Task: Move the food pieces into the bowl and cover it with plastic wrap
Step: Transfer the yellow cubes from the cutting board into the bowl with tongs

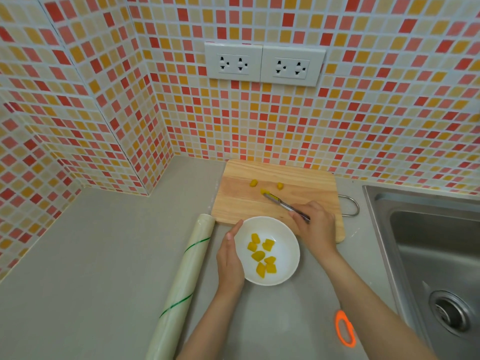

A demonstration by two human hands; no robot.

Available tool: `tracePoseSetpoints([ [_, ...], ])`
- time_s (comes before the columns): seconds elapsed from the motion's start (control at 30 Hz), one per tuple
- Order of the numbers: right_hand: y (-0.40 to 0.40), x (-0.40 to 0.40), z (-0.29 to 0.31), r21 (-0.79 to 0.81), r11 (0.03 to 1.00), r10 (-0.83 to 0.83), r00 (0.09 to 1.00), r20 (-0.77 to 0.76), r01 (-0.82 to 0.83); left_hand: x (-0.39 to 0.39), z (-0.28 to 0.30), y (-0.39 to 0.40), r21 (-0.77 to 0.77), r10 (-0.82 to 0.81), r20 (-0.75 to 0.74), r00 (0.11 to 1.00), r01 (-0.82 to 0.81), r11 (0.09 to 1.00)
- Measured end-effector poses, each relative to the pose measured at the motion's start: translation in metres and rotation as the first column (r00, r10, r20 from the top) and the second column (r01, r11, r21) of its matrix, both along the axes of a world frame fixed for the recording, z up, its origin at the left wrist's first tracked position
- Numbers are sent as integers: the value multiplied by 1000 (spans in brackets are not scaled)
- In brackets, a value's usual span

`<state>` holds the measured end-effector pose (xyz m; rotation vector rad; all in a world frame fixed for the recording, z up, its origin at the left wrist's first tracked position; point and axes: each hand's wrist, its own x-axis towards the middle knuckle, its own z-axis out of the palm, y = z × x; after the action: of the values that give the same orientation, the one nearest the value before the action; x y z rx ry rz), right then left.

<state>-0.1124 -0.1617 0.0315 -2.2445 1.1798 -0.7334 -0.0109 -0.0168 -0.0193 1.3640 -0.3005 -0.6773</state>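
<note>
Here the right hand (pixel 315 224) grips a knife (pixel 283 205), its tip touching one yellow piece (pixel 264 191) on the board (pixel 233 203) just behind the bowl (pixel 288 245); two more pieces (pixel 253 182) lie farther back from the bowl. The left hand (pixel 230 258) lies flat-fingered against the bowl's left rim, steadying it without gripping. Several pieces already sit in the bowl, so the transfer looks well along but not finished. To do it well, I would keep the blade low and flat, draw each piece toward the bowl in one slow sweep, and hold the rim tight against the board edge so nothing drops on the counter. The wrap (pixel 187 276) waits left of the bowl.
</note>
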Motion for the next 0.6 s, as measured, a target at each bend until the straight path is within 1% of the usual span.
tracePoseSetpoints([
  [0.07,12,-13,10,-16,998,60,998,31,-60,0,0,0,4,0,4,1000,0,1000],
  [0.13,23,-26,17,-52,991,126,992,4,-125,1,0,0,5,-7,7,1000,7,1000],
  [0.17,27,-33,20,-73,985,155,987,-42,-158,1,0,0,3,-10,10,1000,10,1000],
  [0.23,33,-44,23,-99,969,205,959,-196,-228,1,0,0,3,-9,20,1000,9,1000],
  [0.3,34,-49,25,-96,952,238,901,-363,-290,1,0,0,9,-2,21,1000,2,1000],
  [0.37,34,-51,26,-85,945,247,857,-452,-317,1,0,0,13,1,26,1000,-2,1000],
  [0.43,32,-49,28,-76,947,247,858,-451,-312,1,0,0,11,-1,24,1000,0,1000],
  [0.53,23,-45,29,-65,961,228,906,-356,-267,1,1,1,3,-9,15,1000,9,1000],
  [0.6,11,-40,26,-73,978,168,941,-292,-197,1,1,1,6,-8,21,1000,7,1000],
])
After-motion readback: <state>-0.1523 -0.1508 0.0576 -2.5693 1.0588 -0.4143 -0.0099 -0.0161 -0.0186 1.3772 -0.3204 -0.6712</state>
